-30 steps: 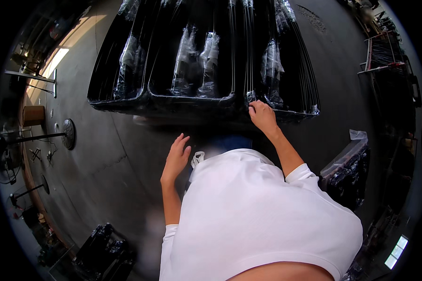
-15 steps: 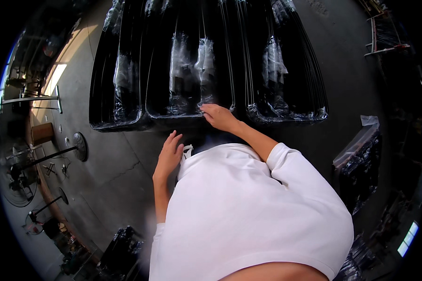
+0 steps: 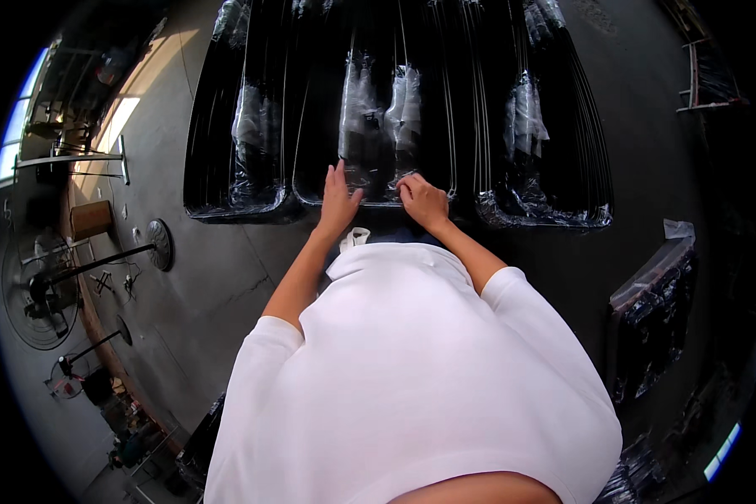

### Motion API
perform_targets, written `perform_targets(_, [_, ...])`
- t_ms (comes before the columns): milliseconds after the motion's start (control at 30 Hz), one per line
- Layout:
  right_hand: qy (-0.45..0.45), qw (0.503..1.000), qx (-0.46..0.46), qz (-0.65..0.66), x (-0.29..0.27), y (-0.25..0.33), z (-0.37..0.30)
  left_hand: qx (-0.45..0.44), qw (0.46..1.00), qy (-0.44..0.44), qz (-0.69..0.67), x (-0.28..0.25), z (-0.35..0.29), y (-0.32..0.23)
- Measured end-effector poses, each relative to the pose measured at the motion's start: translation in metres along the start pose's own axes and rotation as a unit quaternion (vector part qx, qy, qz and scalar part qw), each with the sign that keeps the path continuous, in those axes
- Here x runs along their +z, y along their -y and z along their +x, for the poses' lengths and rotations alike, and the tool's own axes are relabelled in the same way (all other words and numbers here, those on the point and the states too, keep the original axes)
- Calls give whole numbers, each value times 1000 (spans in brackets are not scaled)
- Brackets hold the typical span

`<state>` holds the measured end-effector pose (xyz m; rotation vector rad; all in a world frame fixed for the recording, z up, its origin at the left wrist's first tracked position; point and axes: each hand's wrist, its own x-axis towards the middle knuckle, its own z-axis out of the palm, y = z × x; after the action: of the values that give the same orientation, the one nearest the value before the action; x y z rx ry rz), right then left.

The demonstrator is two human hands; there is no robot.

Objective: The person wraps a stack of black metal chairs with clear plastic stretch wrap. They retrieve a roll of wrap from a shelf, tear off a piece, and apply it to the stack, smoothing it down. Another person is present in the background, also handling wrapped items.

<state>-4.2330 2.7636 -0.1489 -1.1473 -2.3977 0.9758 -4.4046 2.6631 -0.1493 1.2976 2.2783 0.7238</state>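
Note:
Long black panels with rounded ends, several of them stacked in rows, lie in front of me, partly wrapped in clear plastic film. At the near end of the middle stack [image 3: 319, 151], my left hand [image 3: 338, 204] rests with its fingers stretched out and apart, thumb to the right. Just right of it, my right hand [image 3: 424, 202] has its fingers curled in at the same near edge, on the crinkled plastic film [image 3: 404, 109]. Its fingertips are partly hidden. Another wrapped stack [image 3: 546, 143] stands to the right, and one more [image 3: 235, 151] to the left.
Pedestal fans [image 3: 161, 244] and a brown cardboard box [image 3: 91, 219] stand on the grey floor at the left. At the right, a film-covered dark bundle [image 3: 653, 315] leans upright. A metal frame [image 3: 695, 76] is at the far right.
My left hand has risen from below the edge onto the middle stack's near end. The right hand stays at that edge, its fingers more curled. The whole view has shifted slightly.

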Motion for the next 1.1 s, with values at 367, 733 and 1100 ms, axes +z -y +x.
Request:
perform_targets(367, [-54, 993, 35, -94, 12, 2, 1, -287, 957, 20, 35, 15, 43, -24])
perform_targets(733, [-90, 991, 55, -84, 16, -1, -2, -290, 956, 47, 1, 10, 54, -7])
perform_targets(1100, [-102, 988, 75, -91, 17, -2, -2, -140, 984, -73, 82, 25, 52, -8])
